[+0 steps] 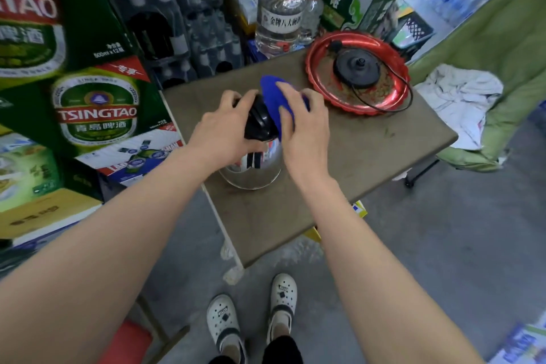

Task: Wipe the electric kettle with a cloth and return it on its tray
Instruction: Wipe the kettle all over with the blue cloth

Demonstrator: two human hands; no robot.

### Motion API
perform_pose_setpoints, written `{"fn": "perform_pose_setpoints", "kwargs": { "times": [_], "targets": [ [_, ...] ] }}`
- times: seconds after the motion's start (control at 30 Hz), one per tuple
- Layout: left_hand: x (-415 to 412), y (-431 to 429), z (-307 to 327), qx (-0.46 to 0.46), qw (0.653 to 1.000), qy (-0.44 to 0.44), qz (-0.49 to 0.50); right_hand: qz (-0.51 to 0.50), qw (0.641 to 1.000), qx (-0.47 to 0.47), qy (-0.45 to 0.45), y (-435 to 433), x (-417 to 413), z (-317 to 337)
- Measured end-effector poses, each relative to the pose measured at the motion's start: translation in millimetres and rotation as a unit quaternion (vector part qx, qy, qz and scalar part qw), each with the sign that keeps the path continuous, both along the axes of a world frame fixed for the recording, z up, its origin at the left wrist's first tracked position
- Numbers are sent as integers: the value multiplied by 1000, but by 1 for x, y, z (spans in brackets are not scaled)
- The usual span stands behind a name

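Wiping is going on at the near left part of the table (369,156), where the electric kettle (251,168) is standing on the bare top, well apart from its red tray (366,37) at the far right corner. The left hand (224,130) is curling round the kettle's black top and steadying it. The right hand (304,127) is lying spread over the blue cloth (274,94), fingers bent over it and pressing it onto the upper side of the kettle rather than pinching it.

The black power base (356,68) is sitting in the tray, with its cord (409,97) looping over the tray's rim.

The polished steel body is likely feeling slick under the cloth, so it is probably sliding or turning unless the other hand is bracing it. The shell is stiff, but thin metal is apt to dent if knocked. How much water it is holding cannot be told, so its weight is uncertain. For carrying it over, the black handle is looking like the safest grip, with the kettle kept upright and lowered squarely onto the base's centre pin, clear of the cord. The cloth is soft and limp and is draping to whatever it covers.
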State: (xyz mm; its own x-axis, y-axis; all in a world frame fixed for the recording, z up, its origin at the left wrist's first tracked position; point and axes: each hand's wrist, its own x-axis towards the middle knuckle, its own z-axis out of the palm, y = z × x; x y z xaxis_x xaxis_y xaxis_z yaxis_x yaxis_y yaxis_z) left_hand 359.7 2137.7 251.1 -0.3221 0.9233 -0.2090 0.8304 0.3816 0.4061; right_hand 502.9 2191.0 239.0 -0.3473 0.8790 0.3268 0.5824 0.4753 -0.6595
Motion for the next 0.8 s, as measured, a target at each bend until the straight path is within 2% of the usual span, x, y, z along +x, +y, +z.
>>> {"fn": "perform_pose_setpoints", "kwargs": {
  "times": [0.07,0.17,0.27,0.33,0.43,0.5,0.57,0.67,0.73,0.8],
  "targets": [
    [0,0,0,0,1000,-1,0,-21,1000,-2,-19,6,-1,-20],
    [-1,0,2,-2,1000,1,-2,-72,987,-137,47,-2,18,-51],
    [-2,-1,4,-3,1000,4,-2,-44,970,-237,36,-1,36,-67],
    [-1,-2,4,-2,1000,10,-3,-38,976,-211,39,-3,40,-57],
    [1,-2,2,6,1000,26,3,-51,991,-110,58,-11,29,-40],
    [1,-2,2,5,999,34,8,-88,983,-140,83,-18,21,-44],
    [1,-2,4,6,999,39,14,-118,963,-218,103,-31,20,-58],
    [10,-3,3,22,998,49,29,-103,937,-320,91,-60,33,-63],
    [22,-4,3,27,997,44,58,-100,944,-300,92,-61,35,-46],
    [27,-4,3,25,997,32,73,-86,971,-205,83,-46,32,-30]
  ]
}}
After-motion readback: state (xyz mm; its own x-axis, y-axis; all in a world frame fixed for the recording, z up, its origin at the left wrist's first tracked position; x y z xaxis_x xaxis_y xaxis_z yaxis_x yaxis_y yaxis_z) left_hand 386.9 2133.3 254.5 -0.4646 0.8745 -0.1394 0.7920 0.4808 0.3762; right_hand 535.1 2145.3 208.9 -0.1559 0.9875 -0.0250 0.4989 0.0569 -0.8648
